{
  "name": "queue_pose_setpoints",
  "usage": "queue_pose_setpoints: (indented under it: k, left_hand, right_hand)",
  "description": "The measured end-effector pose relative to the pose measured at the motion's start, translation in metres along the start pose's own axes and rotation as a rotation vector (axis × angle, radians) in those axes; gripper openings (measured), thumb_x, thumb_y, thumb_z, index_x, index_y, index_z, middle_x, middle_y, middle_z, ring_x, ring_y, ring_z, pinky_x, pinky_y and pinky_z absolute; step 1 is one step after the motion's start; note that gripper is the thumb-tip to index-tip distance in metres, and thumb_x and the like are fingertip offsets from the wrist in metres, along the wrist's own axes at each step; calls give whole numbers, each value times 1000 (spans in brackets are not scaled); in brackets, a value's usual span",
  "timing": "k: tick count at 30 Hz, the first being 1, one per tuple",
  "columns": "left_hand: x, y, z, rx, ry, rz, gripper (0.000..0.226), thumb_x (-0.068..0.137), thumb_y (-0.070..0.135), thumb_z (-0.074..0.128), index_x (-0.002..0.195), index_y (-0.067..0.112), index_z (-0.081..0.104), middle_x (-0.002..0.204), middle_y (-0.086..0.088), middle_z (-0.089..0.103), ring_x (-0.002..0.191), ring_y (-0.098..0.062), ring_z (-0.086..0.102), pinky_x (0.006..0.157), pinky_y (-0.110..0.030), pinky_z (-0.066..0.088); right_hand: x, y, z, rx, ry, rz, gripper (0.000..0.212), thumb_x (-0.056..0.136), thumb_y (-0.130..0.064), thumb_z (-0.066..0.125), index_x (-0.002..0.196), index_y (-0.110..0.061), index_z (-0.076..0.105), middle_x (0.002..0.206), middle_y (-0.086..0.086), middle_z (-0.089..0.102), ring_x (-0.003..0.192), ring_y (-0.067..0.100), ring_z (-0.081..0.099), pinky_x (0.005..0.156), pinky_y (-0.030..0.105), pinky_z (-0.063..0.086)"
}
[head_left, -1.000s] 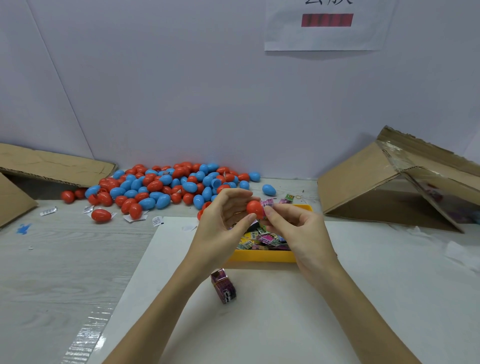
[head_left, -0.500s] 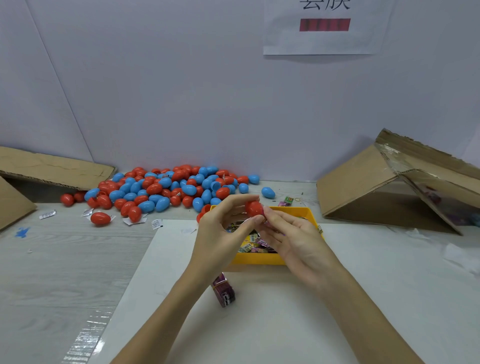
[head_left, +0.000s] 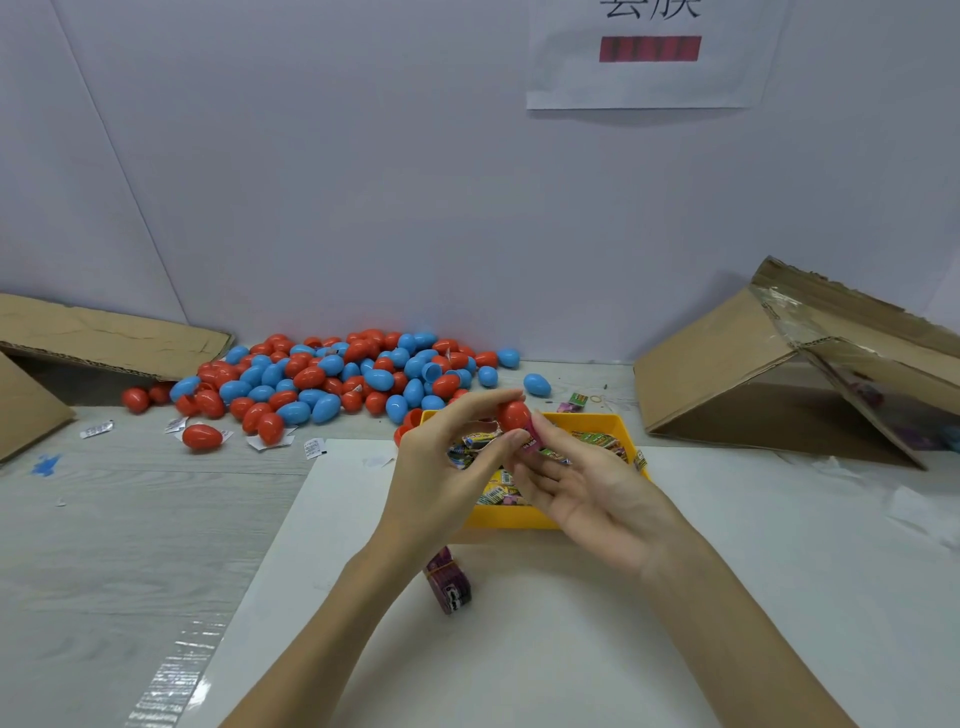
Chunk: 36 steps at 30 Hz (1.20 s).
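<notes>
Over the last second both hands have drifted a little lower and nearer, staying above the shallow yellow plastic tray (head_left: 522, 520) of printed sachets. The left hand (head_left: 441, 480) grips the red plastic egg (head_left: 514, 414) between thumb and curled fingertips, just as it did. The small pink printed packet (head_left: 531, 445), which 1 second ago showed at the egg's upper right, now sits against its lower edge, pinched by the thumb and forefinger of the right hand (head_left: 589, 486), whose other 3 fingers have spread out loosely. I judge the packet is being worked in through the egg's opening, which is hidden, so closing the egg is probably still to come. The heap of red and blue plastic eggs (head_left: 332, 376) lies behind
</notes>
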<state>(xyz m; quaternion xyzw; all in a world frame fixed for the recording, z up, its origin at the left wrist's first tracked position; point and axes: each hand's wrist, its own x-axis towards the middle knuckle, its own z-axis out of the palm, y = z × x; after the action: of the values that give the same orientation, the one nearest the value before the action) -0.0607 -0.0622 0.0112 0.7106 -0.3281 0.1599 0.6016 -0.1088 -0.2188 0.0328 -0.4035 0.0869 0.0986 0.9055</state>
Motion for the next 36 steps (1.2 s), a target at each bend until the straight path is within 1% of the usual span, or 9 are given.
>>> queue_pose_setpoints:
  k: [5, 10, 13, 16, 19, 23, 30, 33, 36]
  left_hand:
    - [0, -2, 2, 38, 8, 54, 37, 94, 20, 71, 131, 18, 67, 124, 14, 71, 113, -14, 68, 95, -28, 56]
    - [-1, -6, 4, 34, 21, 54, 33, 96, 21, 67, 129, 15, 68, 122, 13, 71, 113, -16, 67, 95, -30, 55]
    - [-1, -5, 5, 3, -12, 42, 31, 98, 16, 66, 129, 15, 67, 123, 11, 70, 118, -19, 65, 97, -27, 53]
    - [-1, 0, 6, -110, -10, -18, 26, 100, 15, 65, 126, 17, 67, 122, 7, 71, 120, -19, 65, 97, -23, 52]
    - [0, 3, 4, -198, 25, -77, 23, 99, 17, 65, 122, 18, 70, 119, 7, 74, 118, -15, 67, 97, -23, 53]
    - [1, 5, 2, -226, 37, -109, 27, 97, 19, 65, 123, 17, 71, 120, 7, 74, 118, -13, 67, 98, -25, 54]
    - [1, 4, 2, -192, 25, -82, 29, 97, 20, 65, 126, 18, 69, 122, 9, 73, 120, -12, 66, 99, -25, 54]
    - [0, 4, 2, -135, -18, -29, 35, 96, 14, 69, 131, 16, 66, 126, 10, 71, 123, -13, 64, 101, -23, 52]
    - [-1, 3, 3, -96, -14, 11, 39, 95, 10, 71, 134, 14, 65, 129, 8, 70, 124, -16, 63, 102, -28, 52]
  right_hand:
    - [-2, 0, 1, 46, -12, 28, 41, 86, -21, 77, 122, -1, 72, 101, 16, 76, 91, 23, 76, 72, 28, 61]
    - [-3, 2, 4, 95, -9, 38, 31, 81, -20, 79, 108, -3, 78, 101, 17, 74, 88, 23, 76, 75, 30, 63]
    - [-3, 2, 4, 74, -10, 19, 29, 85, -20, 77, 110, -4, 77, 101, 15, 74, 87, 22, 75, 77, 29, 62]
    - [-3, 2, 3, -35, -13, -99, 30, 90, -20, 73, 115, -3, 75, 106, 11, 75, 92, 18, 74, 81, 27, 61]
    - [-2, 4, 4, -116, 10, -240, 33, 86, -19, 74, 116, -4, 75, 114, 11, 76, 103, 22, 75, 78, 23, 59]
    - [-1, 10, 6, -305, 94, -441, 39, 78, -32, 78, 111, -11, 77, 109, 6, 78, 105, 20, 75, 82, 21, 59]
    - [1, 13, 5, -460, 148, -536, 38, 81, -39, 76, 112, -17, 78, 105, 2, 79, 101, 18, 76, 87, 27, 60]
    - [-1, 10, 6, -375, 103, -489, 37, 84, -34, 75, 113, -12, 78, 109, 5, 79, 105, 18, 74, 87, 25, 59]
    - [-4, 6, 6, -201, 38, -308, 36, 85, -29, 74, 112, -6, 77, 108, 8, 78, 101, 18, 75, 82, 24, 59]
